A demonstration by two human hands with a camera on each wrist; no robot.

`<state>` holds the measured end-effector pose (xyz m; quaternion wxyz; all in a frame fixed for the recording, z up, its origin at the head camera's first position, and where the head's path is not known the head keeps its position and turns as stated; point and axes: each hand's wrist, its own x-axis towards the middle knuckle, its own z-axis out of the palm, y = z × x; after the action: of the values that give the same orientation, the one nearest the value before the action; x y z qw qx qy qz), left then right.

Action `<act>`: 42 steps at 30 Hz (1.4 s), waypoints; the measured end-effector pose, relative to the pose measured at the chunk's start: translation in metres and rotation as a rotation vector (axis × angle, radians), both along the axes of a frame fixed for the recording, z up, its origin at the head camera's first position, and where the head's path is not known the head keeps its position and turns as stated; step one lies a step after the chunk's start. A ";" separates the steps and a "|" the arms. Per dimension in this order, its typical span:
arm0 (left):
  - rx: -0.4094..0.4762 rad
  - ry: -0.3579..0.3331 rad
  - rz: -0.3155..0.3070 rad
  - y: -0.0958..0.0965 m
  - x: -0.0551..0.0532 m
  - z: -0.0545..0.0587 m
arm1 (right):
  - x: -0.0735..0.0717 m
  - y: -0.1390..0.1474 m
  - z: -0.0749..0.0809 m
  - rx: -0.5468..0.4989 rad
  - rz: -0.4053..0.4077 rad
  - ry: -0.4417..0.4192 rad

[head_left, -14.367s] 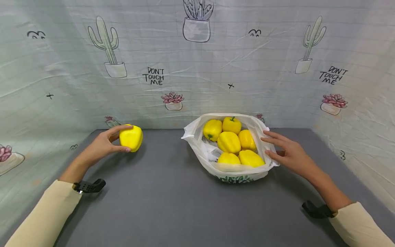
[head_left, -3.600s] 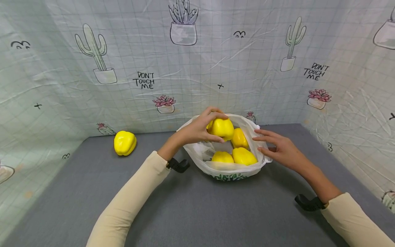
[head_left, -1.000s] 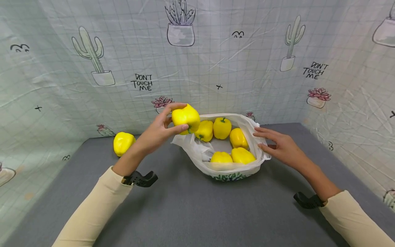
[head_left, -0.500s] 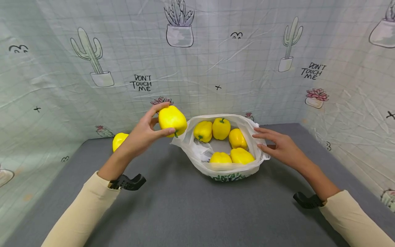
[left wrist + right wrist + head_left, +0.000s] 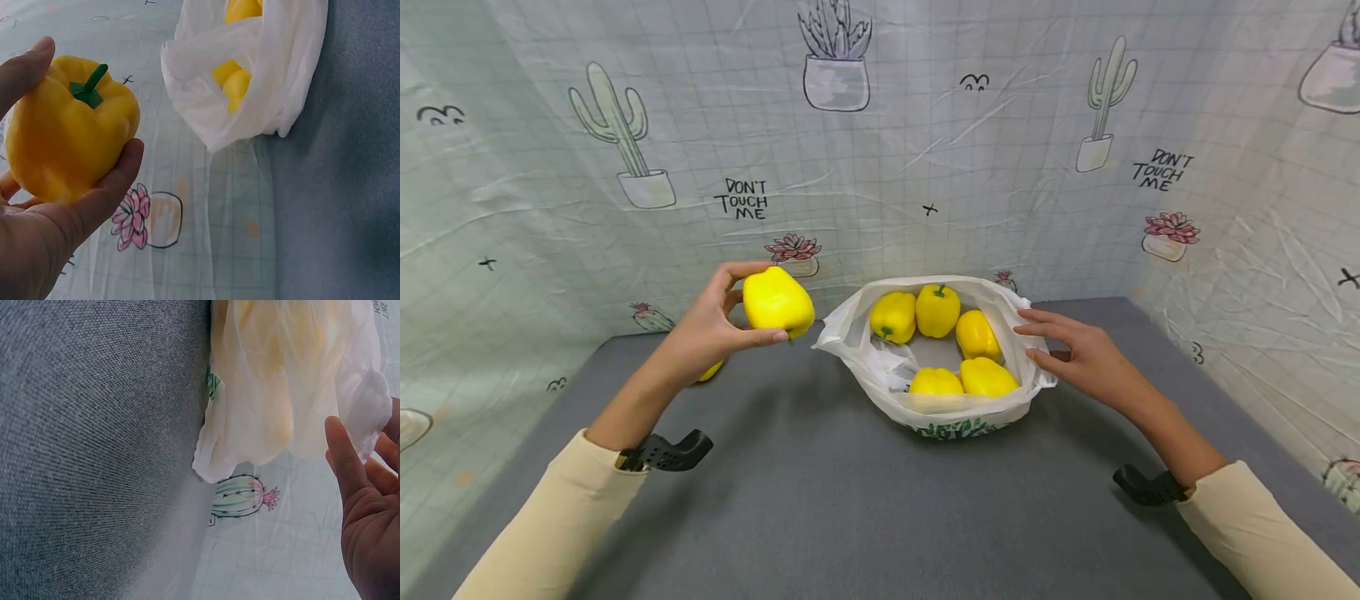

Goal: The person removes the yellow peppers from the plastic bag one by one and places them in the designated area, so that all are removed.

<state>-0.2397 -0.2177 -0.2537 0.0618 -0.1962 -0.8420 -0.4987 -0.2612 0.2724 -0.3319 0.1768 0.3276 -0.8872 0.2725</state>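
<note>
My left hand [image 5: 703, 333] holds a yellow bell pepper [image 5: 777, 302] up over the left part of the table, thumb on one side and fingers on the other. In the left wrist view the green stem of this bell pepper [image 5: 72, 134] shows. Another yellow bell pepper [image 5: 711, 372] is on the table, mostly hidden behind the left hand. A white plastic bag [image 5: 850, 333] stands with its mouth spread, several yellow bell peppers [image 5: 977, 335] inside. My right hand [image 5: 1086, 358] rests against the bag's right side with its fingers loosely extended; in the right wrist view its thumb [image 5: 340, 444] overlaps the bag.
The grey table [image 5: 880, 517] reaches back to a cloth backdrop [image 5: 880, 167] printed with cacti and succulents. Crumpled white plastic [image 5: 891, 367] lies inside the bag at its left. Black cameras [image 5: 670, 452] are strapped on both wrists.
The left hand lifted a bell pepper out of the bag and carried it left. One set down earlier now sits mostly behind that hand. The right hand stays beside the bag.
</note>
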 end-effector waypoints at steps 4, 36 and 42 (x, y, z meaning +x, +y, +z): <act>-0.014 0.003 0.016 -0.005 0.002 -0.003 | -0.001 -0.001 0.000 0.006 -0.005 -0.008; 0.043 0.074 0.031 -0.031 -0.005 -0.020 | -0.003 -0.002 0.003 0.011 0.004 0.002; -0.003 0.106 0.120 -0.032 -0.005 -0.021 | -0.004 -0.004 0.003 0.009 -0.002 -0.027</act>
<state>-0.2446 -0.2500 -0.2751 0.1358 -0.1717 -0.8486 -0.4817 -0.2651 0.2683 -0.3293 0.1636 0.3238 -0.8910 0.2730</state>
